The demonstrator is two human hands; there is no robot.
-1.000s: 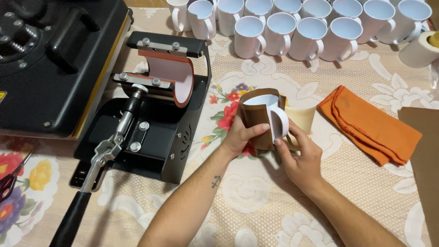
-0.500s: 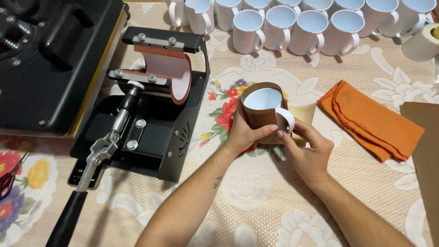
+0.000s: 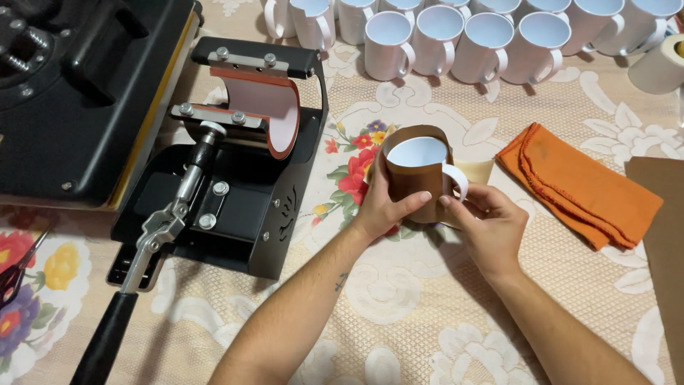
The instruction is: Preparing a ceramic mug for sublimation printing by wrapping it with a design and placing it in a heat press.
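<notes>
Holding a white mug (image 3: 420, 171) wrapped in a brown sheet, both hands meet near the middle of the desk (image 3: 399, 306), which wears a cream lace cloth over a flowered print. The left hand (image 3: 385, 203) clasps the wrapped side, thumb up along the wall and fingers across the front. The right hand (image 3: 488, 224) pinches the wrap's seam just beside the white handle. The mug stands upright on the cloth, mouth open to the camera.

Left of the hands sits one black mug press (image 3: 235, 178) with a long lever handle and a curved reddish heating sleeve, open. One larger black machine (image 3: 78, 93) fills the upper left corner. Right of the mug lies one folded orange cloth (image 3: 577, 189), and one brown sheet (image 3: 659, 235) runs off the right edge.

Farthest off, a cluster of plain white mugs (image 3: 456, 43) crosses the top; at least nine show, some cut off. One pale tape roll (image 3: 659, 64) rests at the far right.
</notes>
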